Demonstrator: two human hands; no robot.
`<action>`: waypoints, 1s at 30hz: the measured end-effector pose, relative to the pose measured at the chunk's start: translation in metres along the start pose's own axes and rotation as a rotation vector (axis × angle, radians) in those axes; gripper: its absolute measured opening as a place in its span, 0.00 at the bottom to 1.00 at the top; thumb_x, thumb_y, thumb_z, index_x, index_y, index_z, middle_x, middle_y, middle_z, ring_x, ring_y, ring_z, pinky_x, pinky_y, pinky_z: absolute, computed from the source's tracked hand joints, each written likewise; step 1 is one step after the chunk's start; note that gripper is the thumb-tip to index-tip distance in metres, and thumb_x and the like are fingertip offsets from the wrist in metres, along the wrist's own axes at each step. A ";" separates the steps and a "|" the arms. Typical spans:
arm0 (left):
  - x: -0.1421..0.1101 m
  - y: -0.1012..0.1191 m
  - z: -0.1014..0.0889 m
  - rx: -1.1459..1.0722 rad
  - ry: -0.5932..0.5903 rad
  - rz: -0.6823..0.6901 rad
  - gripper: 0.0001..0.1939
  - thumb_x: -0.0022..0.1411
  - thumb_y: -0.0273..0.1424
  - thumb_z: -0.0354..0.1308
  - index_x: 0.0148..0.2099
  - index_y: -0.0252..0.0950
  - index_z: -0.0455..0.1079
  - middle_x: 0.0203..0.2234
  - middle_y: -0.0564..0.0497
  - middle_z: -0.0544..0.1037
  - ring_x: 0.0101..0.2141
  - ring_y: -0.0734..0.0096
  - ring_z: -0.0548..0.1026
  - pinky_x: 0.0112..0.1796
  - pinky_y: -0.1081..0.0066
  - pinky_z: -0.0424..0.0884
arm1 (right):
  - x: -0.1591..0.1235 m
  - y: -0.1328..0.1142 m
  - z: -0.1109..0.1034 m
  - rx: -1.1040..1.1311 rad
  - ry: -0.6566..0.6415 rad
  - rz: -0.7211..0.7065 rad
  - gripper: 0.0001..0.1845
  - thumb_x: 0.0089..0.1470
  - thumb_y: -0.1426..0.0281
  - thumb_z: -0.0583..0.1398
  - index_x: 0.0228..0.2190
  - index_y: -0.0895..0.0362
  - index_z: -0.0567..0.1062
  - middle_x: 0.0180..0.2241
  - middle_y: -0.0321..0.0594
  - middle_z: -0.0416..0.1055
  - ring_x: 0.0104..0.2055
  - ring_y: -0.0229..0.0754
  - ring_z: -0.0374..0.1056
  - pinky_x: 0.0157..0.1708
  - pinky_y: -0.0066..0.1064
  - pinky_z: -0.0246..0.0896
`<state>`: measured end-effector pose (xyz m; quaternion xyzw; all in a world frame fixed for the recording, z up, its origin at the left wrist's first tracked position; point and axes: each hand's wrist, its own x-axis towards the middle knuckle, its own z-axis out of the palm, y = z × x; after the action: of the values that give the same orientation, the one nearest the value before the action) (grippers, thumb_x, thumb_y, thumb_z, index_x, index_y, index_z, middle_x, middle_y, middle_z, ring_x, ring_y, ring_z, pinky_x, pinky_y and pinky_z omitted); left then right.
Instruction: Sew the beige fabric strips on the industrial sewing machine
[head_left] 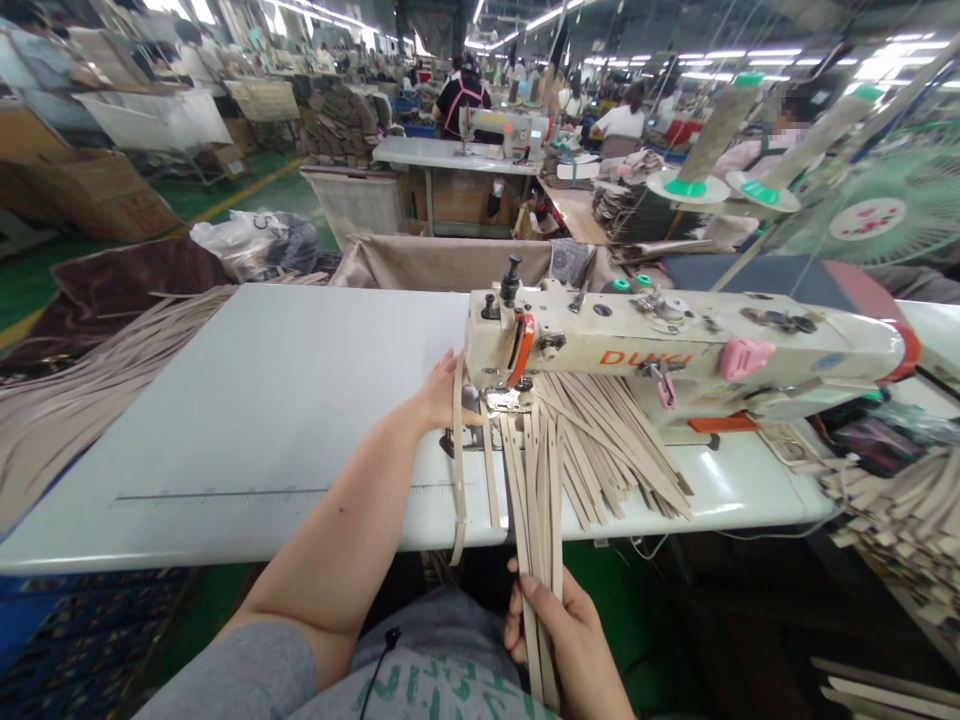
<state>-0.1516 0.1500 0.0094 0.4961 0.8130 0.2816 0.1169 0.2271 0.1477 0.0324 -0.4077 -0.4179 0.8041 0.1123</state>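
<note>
My left hand (442, 392) reaches to the needle area of a cream sewing machine (675, 350) and pinches a beige strap (458, 470) that hangs over the table's front edge. My right hand (559, 625) is below the table edge, closed round a bundle of beige straps (541, 490) that run up to the machine's foot. A fan of more beige straps (622, 450) lies under the machine arm.
White sewing table (285, 400). Piles of straps at the left (90, 380) and lower right (900, 510). Thread cones (712, 140) and a fan (892, 210) stand behind the machine. A cloth bin (442, 262) and other workers at machines are further back.
</note>
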 end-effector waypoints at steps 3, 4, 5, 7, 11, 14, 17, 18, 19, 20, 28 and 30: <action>0.002 0.003 -0.001 0.027 -0.041 -0.018 0.51 0.43 0.38 0.83 0.70 0.37 0.75 0.75 0.36 0.68 0.78 0.23 0.56 0.78 0.35 0.56 | -0.005 -0.005 0.002 0.016 0.003 0.009 0.34 0.47 0.45 0.83 0.41 0.58 0.84 0.26 0.37 0.81 0.20 0.37 0.73 0.21 0.26 0.66; 0.003 0.003 -0.001 0.029 -0.039 -0.014 0.51 0.43 0.38 0.83 0.70 0.37 0.76 0.75 0.37 0.69 0.78 0.23 0.57 0.78 0.35 0.56 | -0.005 -0.006 0.002 0.023 0.008 0.017 0.34 0.45 0.45 0.83 0.40 0.58 0.84 0.25 0.37 0.81 0.20 0.37 0.73 0.21 0.26 0.66; 0.003 0.004 -0.001 0.024 -0.031 -0.014 0.52 0.42 0.37 0.84 0.70 0.38 0.76 0.74 0.37 0.69 0.78 0.23 0.57 0.77 0.34 0.57 | -0.005 -0.006 0.002 0.029 0.014 0.025 0.34 0.44 0.45 0.84 0.39 0.59 0.84 0.25 0.37 0.81 0.20 0.37 0.73 0.21 0.26 0.66; 0.003 0.005 -0.002 0.007 -0.015 -0.021 0.55 0.41 0.38 0.84 0.72 0.38 0.74 0.75 0.37 0.69 0.77 0.23 0.58 0.77 0.34 0.58 | -0.005 -0.006 0.002 0.042 0.020 0.032 0.35 0.43 0.46 0.84 0.39 0.59 0.84 0.25 0.38 0.82 0.21 0.37 0.74 0.21 0.26 0.65; 0.001 0.006 -0.004 -0.023 -0.026 -0.029 0.56 0.41 0.38 0.84 0.73 0.37 0.73 0.77 0.35 0.65 0.78 0.23 0.56 0.77 0.33 0.57 | -0.005 -0.005 0.001 0.054 0.023 0.030 0.36 0.43 0.47 0.85 0.41 0.59 0.83 0.26 0.39 0.83 0.21 0.38 0.75 0.21 0.26 0.66; 0.001 0.006 -0.005 -0.041 -0.038 -0.027 0.56 0.41 0.40 0.84 0.73 0.38 0.73 0.77 0.36 0.65 0.78 0.24 0.55 0.77 0.33 0.56 | -0.006 -0.004 0.000 0.046 0.032 0.040 0.36 0.43 0.47 0.84 0.41 0.59 0.83 0.26 0.39 0.83 0.22 0.40 0.76 0.22 0.27 0.68; 0.001 0.007 -0.005 -0.043 -0.046 -0.017 0.58 0.42 0.42 0.84 0.75 0.40 0.71 0.77 0.37 0.65 0.79 0.25 0.55 0.77 0.32 0.56 | -0.005 -0.002 -0.001 0.041 0.037 0.041 0.36 0.43 0.47 0.84 0.41 0.60 0.84 0.26 0.38 0.82 0.22 0.40 0.76 0.21 0.27 0.68; 0.001 0.007 -0.005 -0.034 -0.050 -0.018 0.57 0.42 0.42 0.83 0.74 0.40 0.71 0.77 0.37 0.65 0.79 0.25 0.55 0.77 0.33 0.56 | -0.005 -0.002 -0.002 0.040 0.037 0.037 0.35 0.44 0.47 0.84 0.41 0.60 0.84 0.27 0.39 0.82 0.22 0.40 0.76 0.20 0.27 0.67; 0.001 0.006 -0.004 -0.023 -0.056 -0.022 0.56 0.43 0.41 0.83 0.73 0.39 0.72 0.77 0.37 0.66 0.79 0.26 0.55 0.77 0.33 0.55 | -0.004 -0.002 -0.002 0.040 0.036 0.033 0.34 0.44 0.47 0.84 0.40 0.60 0.84 0.27 0.39 0.82 0.22 0.41 0.76 0.20 0.28 0.68; 0.001 0.006 -0.004 -0.012 -0.064 -0.024 0.53 0.43 0.41 0.83 0.72 0.38 0.74 0.76 0.38 0.67 0.79 0.26 0.55 0.77 0.34 0.55 | -0.004 -0.002 -0.003 0.040 0.036 0.029 0.34 0.45 0.47 0.83 0.40 0.60 0.84 0.27 0.39 0.83 0.22 0.41 0.76 0.21 0.28 0.68; 0.005 0.000 -0.002 -0.004 -0.043 0.016 0.47 0.45 0.43 0.83 0.66 0.38 0.76 0.73 0.37 0.70 0.77 0.30 0.58 0.77 0.35 0.55 | -0.004 0.000 -0.006 -0.027 0.026 0.057 0.34 0.47 0.44 0.81 0.39 0.60 0.83 0.22 0.42 0.81 0.18 0.38 0.72 0.22 0.26 0.64; 0.006 -0.001 -0.002 -0.012 -0.016 0.022 0.44 0.46 0.44 0.83 0.64 0.37 0.77 0.71 0.36 0.73 0.76 0.30 0.60 0.77 0.35 0.56 | -0.004 -0.001 -0.005 -0.025 0.030 0.054 0.36 0.46 0.44 0.82 0.39 0.60 0.83 0.24 0.42 0.82 0.18 0.37 0.72 0.22 0.26 0.65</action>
<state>-0.1563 0.1543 0.0105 0.5066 0.8047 0.2839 0.1232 0.2329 0.1491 0.0341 -0.4321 -0.4152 0.7953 0.0915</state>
